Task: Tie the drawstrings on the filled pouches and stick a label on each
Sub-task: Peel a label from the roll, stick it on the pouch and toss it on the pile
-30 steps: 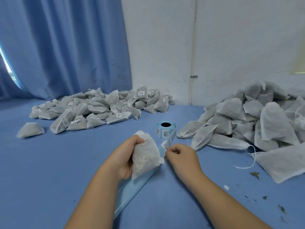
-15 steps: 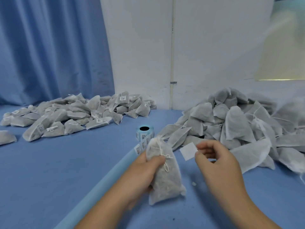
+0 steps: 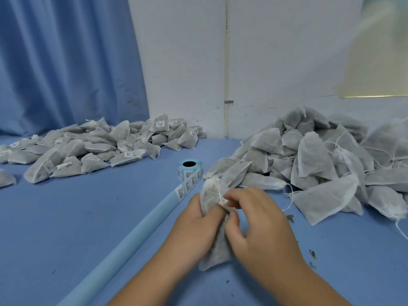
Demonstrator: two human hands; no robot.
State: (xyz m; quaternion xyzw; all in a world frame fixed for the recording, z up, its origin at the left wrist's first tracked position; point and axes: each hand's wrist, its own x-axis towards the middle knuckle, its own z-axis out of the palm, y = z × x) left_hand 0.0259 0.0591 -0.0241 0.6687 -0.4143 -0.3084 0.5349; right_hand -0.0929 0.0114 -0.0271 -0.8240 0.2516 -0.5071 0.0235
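A blue surface [image 3: 88,217] is carrying everything. A roll of barcode labels [image 3: 189,171] is standing on end on it, its pale blue backing strip [image 3: 123,246] trailing nearer and leftward. A heap of labelled pouches [image 3: 99,146] is lying beyond and left of the roll. An unlabelled heap [image 3: 320,164] is lying just right of the roll, with dried crumbs [image 3: 312,253] scattered nearer.

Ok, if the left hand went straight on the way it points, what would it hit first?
Probably the near edge of the right pile. The left hand, gripping the pouch, points forward-right; the label roll sits just left of that line. Depth is unclear.
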